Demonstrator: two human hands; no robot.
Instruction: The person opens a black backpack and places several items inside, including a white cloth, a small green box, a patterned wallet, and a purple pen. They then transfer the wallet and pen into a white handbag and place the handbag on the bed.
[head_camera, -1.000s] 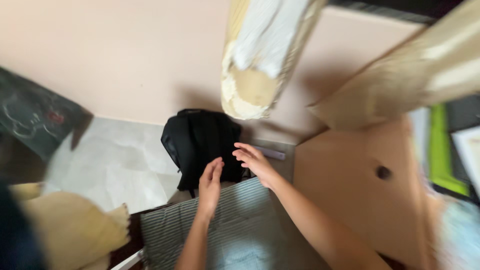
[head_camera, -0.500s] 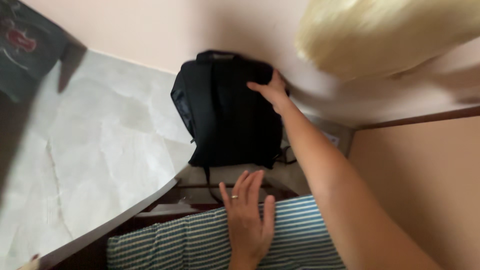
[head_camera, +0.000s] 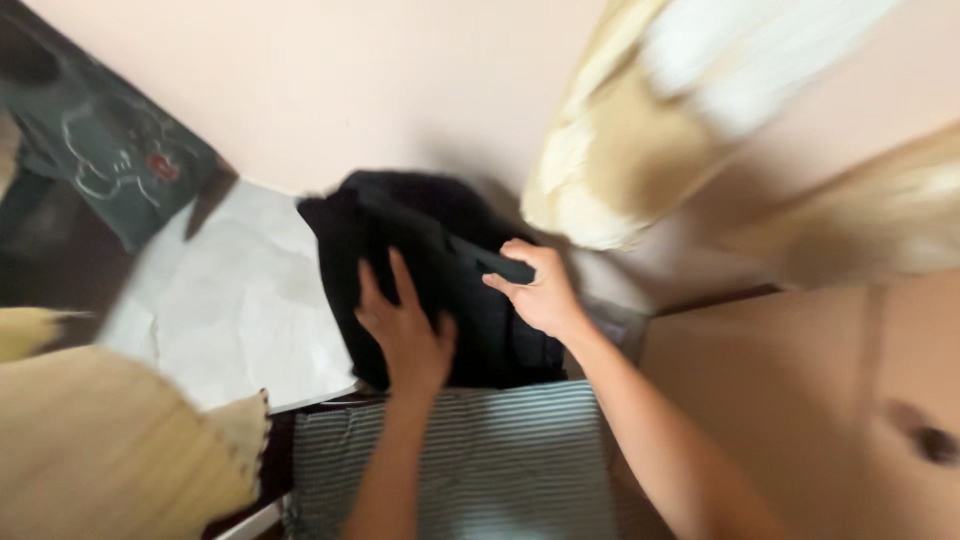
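A black backpack (head_camera: 440, 275) is sitting at the centre of the frame, against a pale pink wall (head_camera: 380, 90) and just above the edge of a striped cloth (head_camera: 480, 460). It is blurred, so whether it is resting on the floor or lifted clear of it cannot be told. The right hand (head_camera: 540, 290) is clenching around a dark strap or handle (head_camera: 490, 262) at the top of the bag. The left hand (head_camera: 405, 335) is pressing flat against the bag's front with fingers spread, not closing on anything. Judging by this, the bag is gripped but not yet brought over the striped cloth at the bottom centre. A pale marbled floor (head_camera: 230, 300) is showing to the left. Blurred cream pillow-like shapes (head_camera: 610, 150) are crossing the upper right and lower left, and a tan wooden panel (head_camera: 800, 400) is filling the lower right.
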